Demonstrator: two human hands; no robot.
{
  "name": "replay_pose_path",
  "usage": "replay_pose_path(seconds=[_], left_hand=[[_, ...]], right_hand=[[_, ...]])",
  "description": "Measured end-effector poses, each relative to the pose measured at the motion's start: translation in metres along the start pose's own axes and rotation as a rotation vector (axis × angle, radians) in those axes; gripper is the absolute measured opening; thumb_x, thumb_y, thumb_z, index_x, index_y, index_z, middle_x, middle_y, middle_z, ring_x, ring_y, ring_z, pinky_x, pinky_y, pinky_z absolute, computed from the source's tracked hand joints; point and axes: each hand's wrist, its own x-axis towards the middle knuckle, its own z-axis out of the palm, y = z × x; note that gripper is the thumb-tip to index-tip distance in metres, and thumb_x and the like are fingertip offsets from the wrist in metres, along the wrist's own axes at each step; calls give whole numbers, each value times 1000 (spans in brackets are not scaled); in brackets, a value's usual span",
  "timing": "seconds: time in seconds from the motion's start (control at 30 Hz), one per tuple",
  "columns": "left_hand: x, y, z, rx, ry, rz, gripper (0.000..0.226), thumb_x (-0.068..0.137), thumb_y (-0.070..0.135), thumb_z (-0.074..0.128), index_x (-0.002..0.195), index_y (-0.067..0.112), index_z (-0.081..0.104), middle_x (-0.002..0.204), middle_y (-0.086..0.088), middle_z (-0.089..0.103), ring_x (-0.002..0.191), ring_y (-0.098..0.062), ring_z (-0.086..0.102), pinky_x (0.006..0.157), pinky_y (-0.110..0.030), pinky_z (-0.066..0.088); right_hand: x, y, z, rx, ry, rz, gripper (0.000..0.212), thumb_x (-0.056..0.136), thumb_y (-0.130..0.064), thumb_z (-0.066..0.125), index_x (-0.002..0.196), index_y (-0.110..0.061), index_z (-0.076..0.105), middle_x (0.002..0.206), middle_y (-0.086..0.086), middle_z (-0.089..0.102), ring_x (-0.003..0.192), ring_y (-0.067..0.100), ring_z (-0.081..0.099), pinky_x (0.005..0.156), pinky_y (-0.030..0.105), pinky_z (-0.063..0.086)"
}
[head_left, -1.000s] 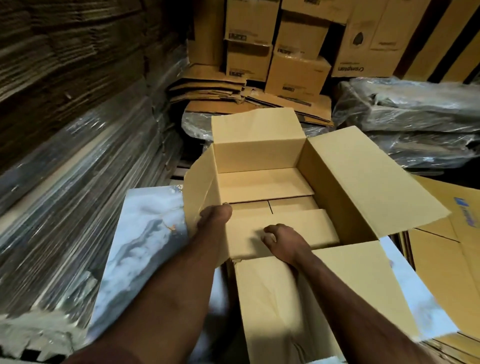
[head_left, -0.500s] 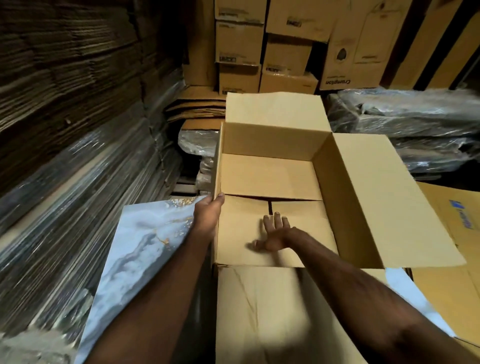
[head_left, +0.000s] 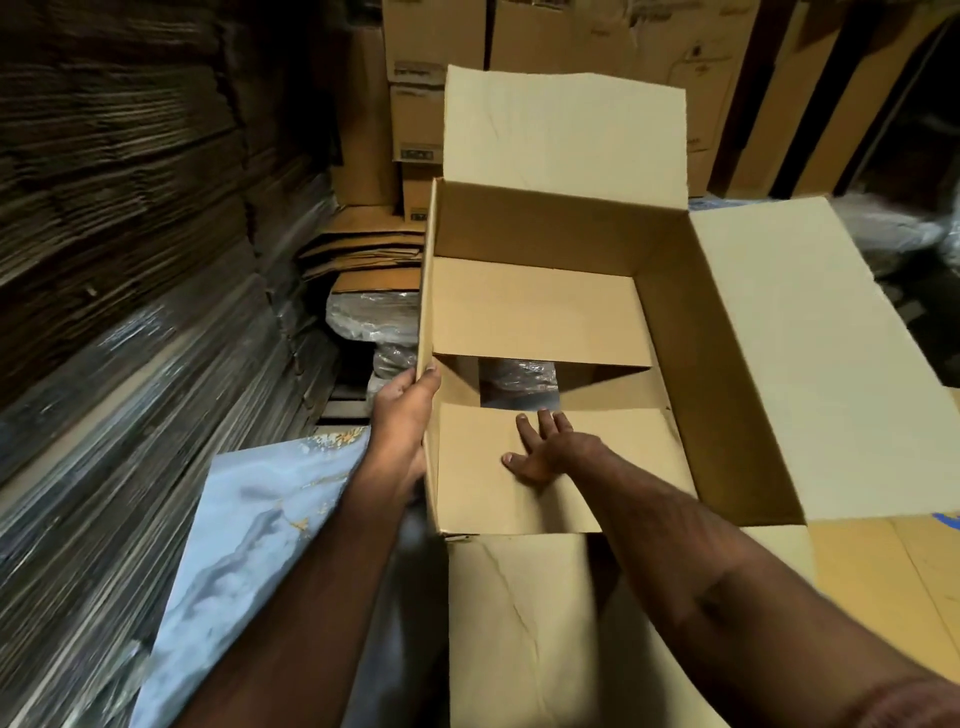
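work in hand: setting up a cardboard box (head_left: 675, 332), folding its bottom shut from inside
box location: directly ahead, its left wall in the left hand (head_left: 408, 402), its floor under the right hand (head_left: 553, 452)
left hand: grasping the top edge of the left wall, thumb hooked over the rim, fingers outside
right hand: released, flat, fingers spread and straight, pressing on the near bottom flap (head_left: 478, 467); grasps nothing
done: box squared up, four walls standing; far bottom flap (head_left: 535, 312) lies down ahead of the right fingertips
top flaps: all open; far top flap (head_left: 566, 124) stands beyond both hands, right top flap (head_left: 815, 338) splays out right of the right hand, near top flap (head_left: 519, 623) hangs under the right forearm
left to do: gap (head_left: 519, 384) just beyond the right fingertips not closed, plastic-wrapped goods show through it; bottom flaps don't meet
tape: none seen
contents: none inside
progress: judged early to middle, box shaped but bottom not closed
under left forearm: marble-print sheet (head_left: 249, 519)
left of left hand: flattened carton stacks (head_left: 130, 218)
beyond both hands: stacked cartons (head_left: 415, 67)
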Motion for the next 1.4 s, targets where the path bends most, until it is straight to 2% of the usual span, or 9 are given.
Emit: replay_pose_path(seconds=[0.17, 0.3, 0.4, 0.53, 0.63, 0.73, 1.1, 1.2, 1.4], left_hand=[[0, 8, 4, -11, -2, 12, 28, 96, 20, 62, 119, 4, 67, 105, -17, 71, 90, -27, 66, 93, -49, 54], [6, 13, 4, 17, -16, 29, 25, 94, 23, 64, 112, 7, 70, 94, -9, 74, 91, -26, 69, 98, -50, 51], [13, 18, 2, 72, -3, 80, 26, 91, 31, 67, 110, 14, 73, 99, -7, 76, 102, -29, 69, 98, -53, 51], [15, 14, 3, 116, -5, 81, 31, 85, 41, 70, 110, 23, 73, 101, -1, 75, 104, -27, 68, 97, -52, 50], [15, 16, 4, 106, 16, 33, 22, 89, 32, 69, 108, 21, 72, 104, -4, 74, 106, -27, 66, 100, -51, 48], [19, 16, 2, 92, 58, 11, 27, 93, 29, 67, 116, 15, 69, 107, -7, 72, 108, -29, 65, 100, -51, 48], [60, 17, -8, -58, 349, -26, 35, 96, 34, 54, 126, 15, 55, 109, -10, 62, 104, -31, 61, 100, -47, 49], [66, 12, -9, -84, 391, -63, 45, 93, 35, 55, 133, 16, 50, 122, -13, 63, 107, -33, 62, 98, -49, 50], [92, -9, -22, -128, 529, -95, 72, 70, 46, 51, 135, 18, 41, 137, -14, 53, 115, -36, 60, 97, -53, 50]], right_hand=[[6, 7, -11, -8, -44, -9, 91, 84, -83, 19, 156, -35, -8, 163, 2, -18, 151, 33, -10, 118, 62, 9], [-5, 10, -29, 169, -345, -59, 76, 98, -68, 23, 147, -13, 43, 151, 7, 43, 137, 27, 42, 113, 39, 34], [-19, 16, -46, 71, 268, -260, 39, 99, -43, 48, 101, -9, 69, 100, 12, 72, 88, 31, 66, 69, 31, 43], [-25, 12, -77, 28, 1261, -238, 41, 88, -34, 54, 125, -17, 56, 127, 17, 54, 115, 35, 52, 90, 45, 35], [-8, 43, -89, -26, 807, -91, 66, 94, -52, 45, 151, -25, 27, 163, 11, 15, 148, 31, 20, 115, 56, 13], [-2, 68, -81, -12, 288, -49, 66, 94, -59, 47, 150, -25, 36, 157, 3, 36, 142, 27, 37, 115, 55, 24], [-42, 57, -121, -167, 1274, -68, 53, 75, -14, 63, 127, -16, 57, 145, 21, 39, 134, 38, 36, 106, 50, 21], [-46, 48, -137, -175, 1120, 37, 77, 81, -26, 67, 149, -21, 32, 159, 17, 13, 148, 37, 11, 113, 55, 7], [-45, 32, -143, -118, 877, 112, 85, 93, -36, 62, 156, -22, 7, 153, 16, 34, 133, 34, 38, 104, 51, 36]])
